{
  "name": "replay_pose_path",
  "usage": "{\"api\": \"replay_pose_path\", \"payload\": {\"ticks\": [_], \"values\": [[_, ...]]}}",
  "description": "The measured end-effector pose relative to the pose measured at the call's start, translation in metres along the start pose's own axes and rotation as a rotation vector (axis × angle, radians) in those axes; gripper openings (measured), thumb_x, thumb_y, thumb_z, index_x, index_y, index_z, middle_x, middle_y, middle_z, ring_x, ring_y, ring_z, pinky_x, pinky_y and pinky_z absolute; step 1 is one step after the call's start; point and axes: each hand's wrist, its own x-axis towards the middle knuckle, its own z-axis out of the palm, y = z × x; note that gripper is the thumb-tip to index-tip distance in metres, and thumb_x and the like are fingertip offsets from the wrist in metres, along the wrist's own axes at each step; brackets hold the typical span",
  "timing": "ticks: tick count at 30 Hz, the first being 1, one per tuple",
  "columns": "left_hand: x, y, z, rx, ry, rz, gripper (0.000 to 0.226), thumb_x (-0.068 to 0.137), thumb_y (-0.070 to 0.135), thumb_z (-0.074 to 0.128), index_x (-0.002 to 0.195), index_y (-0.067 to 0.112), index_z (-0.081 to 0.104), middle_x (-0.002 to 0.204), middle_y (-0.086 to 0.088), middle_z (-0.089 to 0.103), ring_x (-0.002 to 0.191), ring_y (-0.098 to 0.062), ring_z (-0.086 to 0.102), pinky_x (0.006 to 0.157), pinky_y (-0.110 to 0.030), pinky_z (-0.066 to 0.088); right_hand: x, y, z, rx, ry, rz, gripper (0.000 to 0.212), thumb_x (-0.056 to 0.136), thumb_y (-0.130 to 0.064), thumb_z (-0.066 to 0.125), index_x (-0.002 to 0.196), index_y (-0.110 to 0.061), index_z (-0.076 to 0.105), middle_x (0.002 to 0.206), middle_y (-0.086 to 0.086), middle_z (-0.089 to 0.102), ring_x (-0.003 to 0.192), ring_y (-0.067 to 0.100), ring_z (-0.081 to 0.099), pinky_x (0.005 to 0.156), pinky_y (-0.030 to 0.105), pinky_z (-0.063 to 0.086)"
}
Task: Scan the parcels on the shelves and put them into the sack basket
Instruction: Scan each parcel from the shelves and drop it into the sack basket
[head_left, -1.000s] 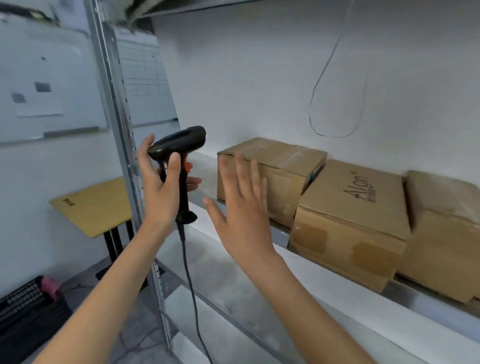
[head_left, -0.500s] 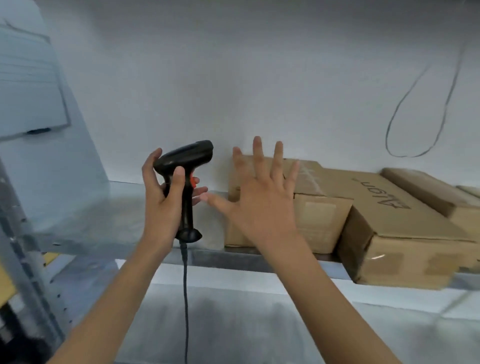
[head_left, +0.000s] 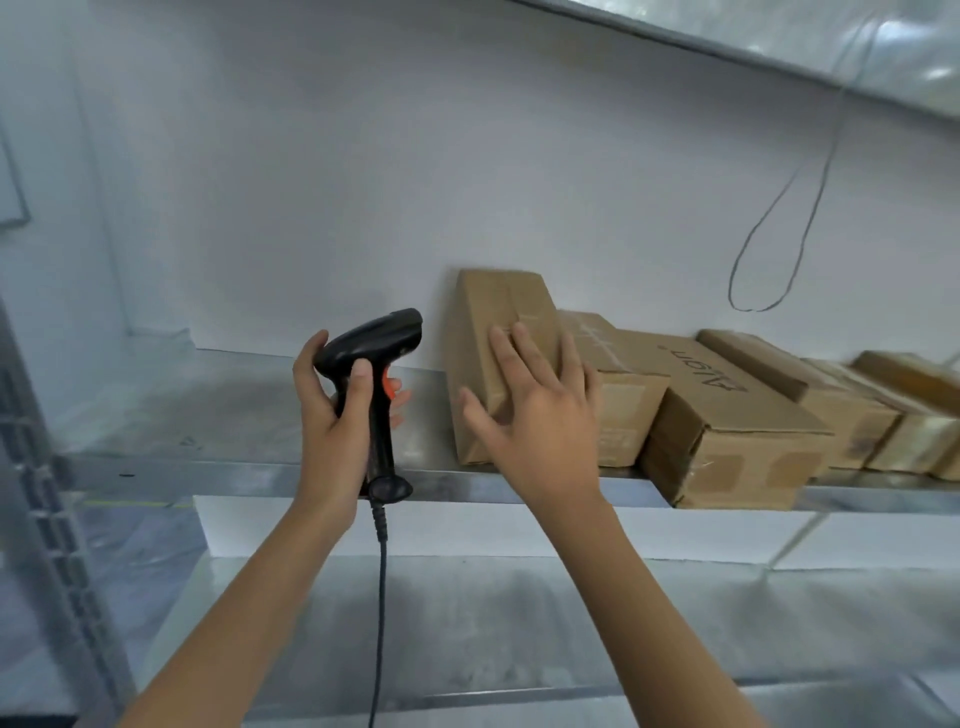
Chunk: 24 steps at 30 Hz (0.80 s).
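The left hand (head_left: 332, 415) gripped the corded scanner (head_left: 379, 384) upright, nose toward the leftmost parcel (head_left: 488, 332) on the metal shelf (head_left: 234, 467), while the right hand (head_left: 540, 415) lay spread against that box — steadying it, I judged, for scanning — no sack basket in sight.

A storeroom or parcel depot is indicated. A galvanised metal shelf (head_left: 208, 415) is fixed against a plain white wall (head_left: 363, 156), with a perforated steel upright (head_left: 47, 499) at 9 o'clock. Taped cardboard parcels (head_left: 727, 431) are lined along the shelf toward 3 o'clock. A corded black barcode scanner (head_left: 374, 364) is held before them.
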Motion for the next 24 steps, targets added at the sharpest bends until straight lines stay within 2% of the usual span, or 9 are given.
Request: {"api": "replay_pose_path", "payload": {"ticks": [2, 5, 6, 9, 10, 14, 17, 22, 24], "values": [[-0.006, 0.000, 0.002, -0.014, 0.021, -0.031, 0.044, 0.104, 0.039, 0.050, 0.143, 0.044, 0.030, 0.085, 0.003, 0.073, 0.100, -0.025, 0.074, 0.088, -0.036, 0.058, -0.010, 0.000, 0.002, 0.047, 0.139, -0.010, 0.058, 0.094, -0.053, 0.047, 0.143, -0.024, 0.056, 0.148, -0.003, 0.053, 0.141, 0.043, 0.039, 0.109, 0.057, 0.034], [-0.011, 0.004, 0.005, -0.058, 0.038, -0.069, 0.046, 0.104, 0.042, 0.050, 0.145, 0.045, 0.029, 0.086, 0.001, 0.073, 0.098, -0.019, 0.073, 0.075, -0.029, 0.060, -0.022, -0.003, 0.009, 0.106, 0.259, -0.017, 0.056, 0.092, -0.047, 0.051, 0.142, -0.022, 0.057, 0.150, -0.003, 0.051, 0.141, 0.042, 0.039, 0.107, 0.058, 0.035], [-0.012, 0.005, 0.006, -0.076, 0.042, -0.092, 0.046, 0.103, 0.044, 0.050, 0.145, 0.045, 0.029, 0.088, 0.001, 0.073, 0.099, -0.019, 0.072, 0.075, -0.031, 0.059, -0.026, -0.003, 0.012, 0.118, 0.291, -0.021, 0.056, 0.092, -0.046, 0.053, 0.143, -0.022, 0.056, 0.152, -0.003, 0.049, 0.142, 0.042, 0.038, 0.108, 0.058, 0.035], [-0.015, 0.009, 0.011, -0.102, 0.031, -0.156, 0.051, 0.100, 0.048, 0.051, 0.146, 0.046, 0.029, 0.109, -0.006, 0.072, 0.111, -0.024, 0.070, 0.092, -0.048, 0.054, -0.039, -0.004, 0.020, 0.154, 0.368, -0.011, 0.058, 0.092, -0.042, 0.057, 0.146, -0.021, 0.052, 0.155, -0.002, 0.044, 0.145, 0.040, 0.033, 0.110, 0.054, 0.032], [-0.016, 0.010, 0.012, -0.122, 0.013, -0.171, 0.054, 0.098, 0.050, 0.052, 0.147, 0.045, 0.030, 0.109, -0.006, 0.072, 0.112, -0.025, 0.070, 0.095, -0.049, 0.053, -0.044, -0.006, 0.023, 0.175, 0.378, -0.005, 0.060, 0.092, -0.041, 0.057, 0.147, -0.021, 0.049, 0.156, -0.002, 0.042, 0.146, 0.039, 0.031, 0.111, 0.054, 0.031], [-0.019, 0.012, 0.014, -0.251, -0.081, -0.171, 0.066, 0.087, 0.051, 0.057, 0.147, 0.042, 0.030, 0.095, -0.001, 0.074, 0.095, -0.016, 0.073, 0.092, -0.048, 0.055, -0.062, -0.014, 0.026, 0.277, 0.368, 0.010, 0.063, 0.092, -0.037, 0.057, 0.151, -0.021, 0.040, 0.160, 0.002, 0.035, 0.150, 0.039, 0.023, 0.115, 0.056, 0.027], [-0.019, 0.016, 0.013, -0.201, -0.071, -0.106, 0.067, 0.088, 0.049, 0.056, 0.149, 0.040, 0.030, 0.099, -0.005, 0.071, 0.098, -0.018, 0.071, 0.093, -0.043, 0.055, -0.067, -0.015, 0.024, 0.376, 0.321, 0.045, 0.063, 0.094, -0.031, 0.056, 0.153, -0.018, 0.037, 0.163, 0.006, 0.030, 0.151, 0.039, 0.018, 0.117, 0.062, 0.025], [-0.020, 0.026, -0.002, -0.177, -0.081, -0.059, 0.064, 0.090, 0.050, 0.055, 0.148, 0.040, 0.029, 0.094, -0.001, 0.071, 0.105, -0.024, 0.071, 0.095, -0.048, 0.057, -0.065, -0.021, 0.014, 0.537, 0.122, 0.202, 0.083, 0.097, -0.026, 0.066, 0.160, -0.025, 0.011, 0.167, 0.001, 0.012, 0.153, 0.017, 0.013, 0.116, 0.051, 0.035], [-0.022, 0.030, -0.007, -0.173, -0.103, -0.053, 0.062, 0.092, 0.049, 0.054, 0.148, 0.038, 0.030, 0.092, -0.002, 0.070, 0.103, -0.023, 0.070, 0.097, -0.051, 0.056, -0.061, -0.025, 0.012, 0.480, 0.097, 0.200, 0.094, 0.092, -0.025, 0.072, 0.161, -0.022, 0.007, 0.167, 0.003, 0.011, 0.153, 0.018, 0.013, 0.119, 0.048, 0.032]]}}
